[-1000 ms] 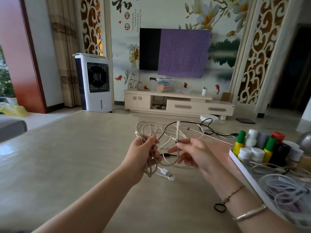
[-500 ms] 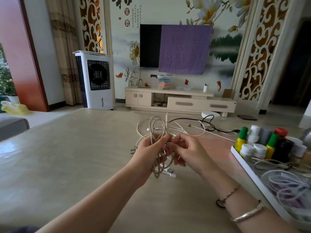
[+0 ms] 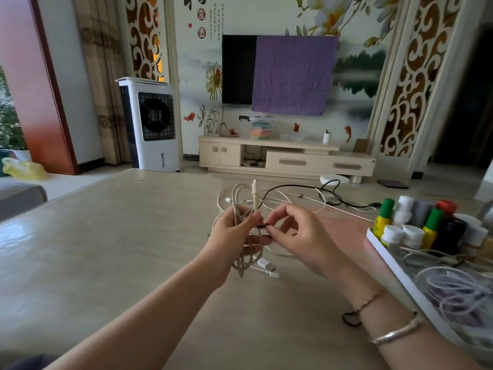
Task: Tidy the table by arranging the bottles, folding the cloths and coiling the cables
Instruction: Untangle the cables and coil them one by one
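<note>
My left hand [image 3: 230,233] grips a coiled beige cable [image 3: 241,200] above the table, with one plug end sticking up and a white USB plug [image 3: 266,265] hanging below. My right hand [image 3: 298,237] pinches a small black tie [image 3: 262,225] against the middle of the coil. Loose white cables [image 3: 298,198] and a black cable [image 3: 330,196] lie on the table behind my hands. Several bottles [image 3: 426,222] stand upright in a white tray [image 3: 388,256] at the right.
The tray also holds coiled white cables [image 3: 453,287] at its near end. The beige table [image 3: 106,249] stretches wide to the left. An air cooler [image 3: 149,124] and a TV cabinet [image 3: 288,158] stand beyond the far edge.
My right hand let go of the upright plug end and now pinches the black tie at the coil. The left hand keeps its grip on the gathered loops.
</note>
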Demonstrator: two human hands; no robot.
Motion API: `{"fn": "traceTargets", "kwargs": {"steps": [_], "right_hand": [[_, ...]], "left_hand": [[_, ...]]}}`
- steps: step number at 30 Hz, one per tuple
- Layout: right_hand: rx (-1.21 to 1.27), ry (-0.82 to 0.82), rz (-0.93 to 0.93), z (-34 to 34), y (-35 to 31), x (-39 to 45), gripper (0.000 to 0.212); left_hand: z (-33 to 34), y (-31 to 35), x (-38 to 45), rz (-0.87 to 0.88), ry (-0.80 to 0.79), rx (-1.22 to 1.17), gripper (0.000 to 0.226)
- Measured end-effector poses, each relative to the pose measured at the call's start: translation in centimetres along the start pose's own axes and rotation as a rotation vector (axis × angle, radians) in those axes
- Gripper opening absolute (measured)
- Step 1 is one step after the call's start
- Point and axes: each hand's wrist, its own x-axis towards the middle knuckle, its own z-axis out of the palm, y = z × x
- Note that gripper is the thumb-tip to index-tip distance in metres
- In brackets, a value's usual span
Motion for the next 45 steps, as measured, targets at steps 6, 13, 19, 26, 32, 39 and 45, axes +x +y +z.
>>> {"fn": "traceTargets", "kwargs": {"steps": [6,13,19,26,32,39,45], "right_hand": [[0.182,0.024,-0.03,0.2,-0.6,-0.1,0.01],[0.224,-0.002,0.027,0.2,-0.2,0.2,0.004],[0.26,0.009,-0.022,0.3,-0.6,0.1,0.008],[0.551,-0.233,-0.024,-0.2,-1.1,-0.3,0.013],[0.47,-0.338,0.043,-0.6,-1.0,-0.3,0.011],[0.269,-0.184,0.021,-0.1,-0.7,-0.2,0.018],[0.867,-0.218,0.257,0.0,-1.0,0.4,0.015]], "left_hand": [[0.4,-0.2,0.1,0.023,-0.017,0.158,0.027],[0.2,-0.4,0.5,0.035,0.02,0.233,0.017],[0.0,-0.3,0.4,0.012,-0.014,0.173,0.016],[-0.1,0.1,0.1,-0.058,-0.054,0.094,0.027],[-1.3,1.0,0.4,-0.096,-0.011,0.012,0.018],[-1.1,0.9,0.2,-0.092,-0.117,-0.093,0.013],[-0.6,0.0,0.8,0.179,-0.018,0.301,0.014]]}}
